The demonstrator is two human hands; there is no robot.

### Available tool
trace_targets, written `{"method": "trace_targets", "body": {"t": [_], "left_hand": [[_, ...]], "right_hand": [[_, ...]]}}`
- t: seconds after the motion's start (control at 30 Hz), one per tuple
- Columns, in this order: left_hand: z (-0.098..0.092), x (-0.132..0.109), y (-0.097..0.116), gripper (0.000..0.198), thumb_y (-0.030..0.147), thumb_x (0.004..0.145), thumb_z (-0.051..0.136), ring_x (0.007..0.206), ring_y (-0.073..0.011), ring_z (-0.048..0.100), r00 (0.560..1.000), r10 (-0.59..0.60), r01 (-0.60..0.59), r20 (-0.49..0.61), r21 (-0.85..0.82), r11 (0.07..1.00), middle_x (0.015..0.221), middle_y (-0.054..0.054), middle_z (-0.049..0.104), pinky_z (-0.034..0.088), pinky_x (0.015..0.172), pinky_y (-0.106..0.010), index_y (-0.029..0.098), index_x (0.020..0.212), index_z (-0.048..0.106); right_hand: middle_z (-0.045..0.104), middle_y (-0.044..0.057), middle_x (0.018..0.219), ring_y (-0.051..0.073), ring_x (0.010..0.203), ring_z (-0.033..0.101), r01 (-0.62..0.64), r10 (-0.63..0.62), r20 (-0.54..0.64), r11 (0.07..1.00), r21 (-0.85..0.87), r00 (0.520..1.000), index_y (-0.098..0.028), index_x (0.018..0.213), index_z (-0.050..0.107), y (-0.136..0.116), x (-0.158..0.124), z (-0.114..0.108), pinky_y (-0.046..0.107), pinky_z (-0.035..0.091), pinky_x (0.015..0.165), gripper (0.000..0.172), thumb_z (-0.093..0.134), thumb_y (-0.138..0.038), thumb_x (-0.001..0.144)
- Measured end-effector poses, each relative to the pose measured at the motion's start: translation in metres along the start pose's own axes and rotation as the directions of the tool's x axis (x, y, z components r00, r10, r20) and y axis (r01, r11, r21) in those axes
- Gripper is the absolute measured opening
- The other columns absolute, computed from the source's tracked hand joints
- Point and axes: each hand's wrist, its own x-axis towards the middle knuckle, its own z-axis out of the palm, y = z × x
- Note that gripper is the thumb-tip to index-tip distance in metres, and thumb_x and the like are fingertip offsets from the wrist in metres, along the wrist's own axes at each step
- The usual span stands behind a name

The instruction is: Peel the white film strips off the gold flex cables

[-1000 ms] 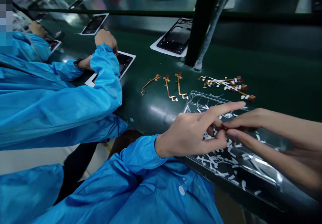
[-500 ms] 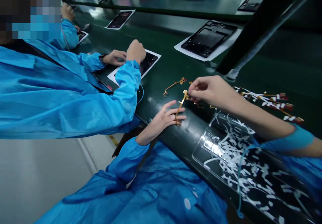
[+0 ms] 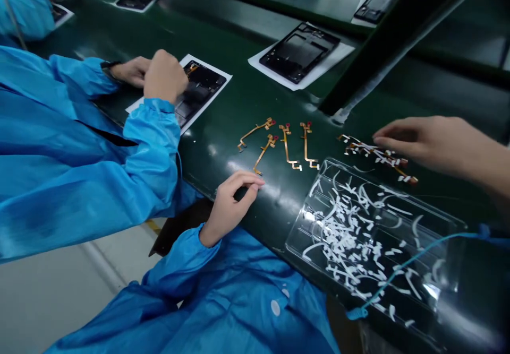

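Note:
My left hand [image 3: 233, 205] rests at the bench edge, thumb and fingertips brought together with nothing visible between them. Just beyond its fingertips lies a short orange flex cable [image 3: 263, 154]. Close by are another flex cable [image 3: 255, 131] at a slant, a third flex cable [image 3: 287, 147] and one more flex cable [image 3: 305, 144] further right. Over at the right, my right hand [image 3: 430, 139] reaches to a pile of flex cables [image 3: 374, 155] with white strips on them. Its thumb and forefinger look slightly apart at the pile's edge; no cable is lifted.
A clear plastic tray [image 3: 292, 237] full of white scraps lies in front, crossed by a blue coiled cord [image 3: 398, 269]. A dark post [image 3: 370, 67] rises behind. Black device frames [image 3: 300, 54] lie on white sheets. At left, a co-worker's hands [image 3: 165, 75] work over another frame [image 3: 203, 88].
The flex cable that was between my hands now lies on the bench. My right hand has moved right to the pile. My left hand's spread fingers have come together. The view has shifted right.

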Motion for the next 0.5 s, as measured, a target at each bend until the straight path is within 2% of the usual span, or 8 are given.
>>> {"method": "trace_targets", "body": {"t": [0.1,0.17,0.23,0.3,0.43,0.5], "left_hand": [[0.013,0.002,0.007,0.014,0.023,0.099,0.061,0.099,-0.0157,0.069,0.999,0.031,-0.030,0.023,-0.040,0.999,0.107,-0.008,0.070,0.058,0.088,-0.029,0.018,0.098,0.074],[0.021,0.004,0.011,0.014,0.021,0.099,0.060,0.098,-0.0149,0.069,0.997,0.056,-0.054,0.045,-0.051,0.997,0.107,-0.008,0.070,0.058,0.087,-0.028,0.018,0.098,0.074],[0.026,0.004,0.013,0.015,0.021,0.099,0.060,0.099,-0.0150,0.069,0.995,0.075,-0.072,0.069,-0.043,0.996,0.106,-0.008,0.071,0.058,0.088,-0.028,0.017,0.097,0.074],[0.028,0.002,0.015,0.015,0.022,0.099,0.060,0.097,-0.0150,0.069,0.994,0.075,-0.073,0.083,-0.032,0.997,0.104,-0.008,0.071,0.058,0.087,-0.029,0.017,0.098,0.074],[0.030,-0.003,0.014,0.015,0.022,0.099,0.060,0.088,-0.0120,0.069,0.997,0.028,-0.025,0.075,-0.039,0.999,0.104,-0.008,0.069,0.059,0.083,-0.027,0.016,0.099,0.074],[0.030,-0.005,0.014,0.015,0.023,0.099,0.061,0.084,-0.0113,0.069,0.998,0.012,-0.009,0.069,-0.047,0.999,0.104,-0.008,0.069,0.059,0.081,-0.026,0.016,0.098,0.074]], "right_hand": [[0.074,0.005,0.087,0.016,0.072,0.062,0.054,-0.053,-0.026,0.998,0.028,0.998,-0.021,0.094,0.081,0.029,0.001,0.013,0.035,0.043,0.073,0.022,0.082,-0.038,0.080],[0.073,0.010,0.099,0.018,0.081,0.063,0.117,-0.114,-0.048,0.990,0.073,0.992,-0.020,0.104,0.080,0.031,0.004,0.026,0.035,0.044,0.077,0.038,0.081,-0.047,0.078],[0.071,0.013,0.105,0.021,0.089,0.062,0.145,-0.139,-0.070,0.984,0.102,0.988,-0.018,0.105,0.080,0.025,0.008,0.035,0.036,0.044,0.080,0.043,0.082,-0.051,0.077],[0.071,0.012,0.100,0.021,0.088,0.061,0.133,-0.125,-0.063,0.981,0.144,0.990,-0.018,0.094,0.079,0.019,0.010,0.038,0.036,0.043,0.078,0.037,0.081,-0.051,0.076],[0.071,0.006,0.076,0.015,0.064,0.058,0.048,-0.053,0.010,0.965,0.257,0.999,-0.018,0.081,0.075,0.017,0.010,0.032,0.033,0.041,0.063,0.033,0.076,-0.051,0.081],[0.073,0.005,0.077,0.013,0.063,0.058,0.032,-0.039,0.017,0.952,0.304,0.999,-0.018,0.080,0.075,0.021,0.009,0.028,0.033,0.041,0.062,0.030,0.076,-0.048,0.081]]}}
